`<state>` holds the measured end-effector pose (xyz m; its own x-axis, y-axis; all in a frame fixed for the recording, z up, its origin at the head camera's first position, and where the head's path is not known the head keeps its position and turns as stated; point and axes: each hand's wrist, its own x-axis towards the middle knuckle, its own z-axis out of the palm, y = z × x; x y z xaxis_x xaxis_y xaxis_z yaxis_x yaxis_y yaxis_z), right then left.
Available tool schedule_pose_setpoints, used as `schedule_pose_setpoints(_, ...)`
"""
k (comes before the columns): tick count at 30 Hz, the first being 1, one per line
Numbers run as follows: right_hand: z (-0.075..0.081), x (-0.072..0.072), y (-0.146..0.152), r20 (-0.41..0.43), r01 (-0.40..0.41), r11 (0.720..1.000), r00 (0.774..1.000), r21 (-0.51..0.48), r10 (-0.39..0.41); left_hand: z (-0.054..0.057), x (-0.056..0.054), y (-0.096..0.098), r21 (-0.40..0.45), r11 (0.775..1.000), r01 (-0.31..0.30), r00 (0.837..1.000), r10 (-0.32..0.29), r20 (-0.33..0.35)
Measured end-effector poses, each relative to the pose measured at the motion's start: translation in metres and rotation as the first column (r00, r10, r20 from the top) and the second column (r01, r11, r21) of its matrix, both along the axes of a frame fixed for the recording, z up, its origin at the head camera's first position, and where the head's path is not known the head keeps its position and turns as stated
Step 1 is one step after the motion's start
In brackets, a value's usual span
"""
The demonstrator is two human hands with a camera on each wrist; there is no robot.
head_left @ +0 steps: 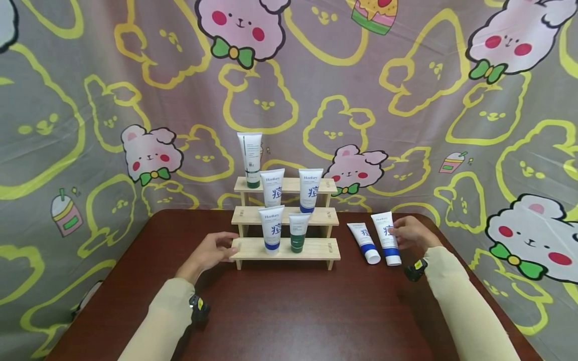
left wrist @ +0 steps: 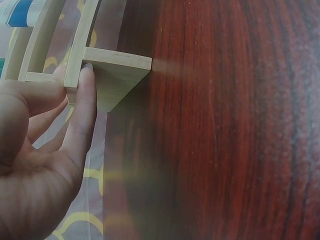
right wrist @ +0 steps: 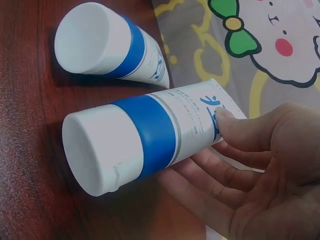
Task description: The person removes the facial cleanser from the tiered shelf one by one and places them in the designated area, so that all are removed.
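Observation:
A three-step wooden display stand sits on the table. My left hand pinches the left end of its lowest step, thumb above and a finger below in the left wrist view. To the right of the stand, my right hand holds a white squeeze tube with a blue band, thumb on its face and fingers beneath. The tube's white cap points toward the person. Beside it lies a similar squeeze tube, untouched. On the lowest step stand a blue-banded tube and a shorter green-and-white tube.
Two blue-banded tubes stand on the middle step, one left and one right. A tall white tube with a green cap stands at the top left. A patterned curtain hangs behind the dark wooden table.

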<state>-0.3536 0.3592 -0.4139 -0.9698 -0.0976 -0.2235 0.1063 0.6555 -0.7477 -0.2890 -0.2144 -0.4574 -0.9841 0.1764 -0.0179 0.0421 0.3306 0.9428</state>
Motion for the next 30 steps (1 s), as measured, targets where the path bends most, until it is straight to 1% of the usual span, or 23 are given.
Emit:
schedule_pose_setpoints(1, -0.001, -0.001, 0.001, 0.002, -0.001, 1.000, 1.000, 0.005, 0.001, 0.000, 0.000, 0.000, 0.002, 1.000, 0.000, 1.000, 0.000, 0.000)
schedule_pose_setpoints(7, -0.004, -0.002, 0.001, 0.018, 0.048, 0.998, 0.999, 0.036, -0.048, 0.000, -0.001, 0.000, -0.016, 1.000, -0.010, 1.000, 0.010, 0.008)
schedule_pose_setpoints(10, -0.006, -0.003, 0.000, 0.017, 0.070, 0.997, 0.997, 0.032, -0.071, 0.000, -0.001, 0.001, -0.024, 1.000, -0.018, 1.000, 0.018, 0.013)
schedule_pose_setpoints(13, -0.007, -0.003, -0.001, 0.003, 0.081, 0.996, 0.997, 0.032, -0.082, 0.000, 0.000, 0.001, -0.028, 1.000, -0.014, 1.000, 0.014, 0.012)
schedule_pose_setpoints(17, -0.013, -0.004, 0.000, -0.013, 0.112, 0.993, 0.994, 0.020, -0.112, 0.000, 0.000, 0.001, -0.034, 0.999, -0.022, 1.000, 0.023, 0.013)
schedule_pose_setpoints(22, -0.021, -0.005, 0.002, -0.010, 0.156, 0.988, 0.988, 0.007, -0.155, 0.000, 0.000, 0.001, -0.042, 0.999, -0.021, 1.000, 0.022, 0.017)
schedule_pose_setpoints(24, -0.022, -0.005, 0.003, -0.010, 0.160, 0.987, 0.987, 0.001, -0.160, 0.000, 0.000, 0.000, -0.043, 0.999, -0.013, 1.000, 0.014, 0.015)
schedule_pose_setpoints(30, -0.027, -0.007, 0.004, -0.002, 0.172, 0.985, 0.985, -0.011, -0.172, 0.000, 0.000, 0.000, -0.045, 0.999, -0.023, 1.000, 0.024, 0.015)
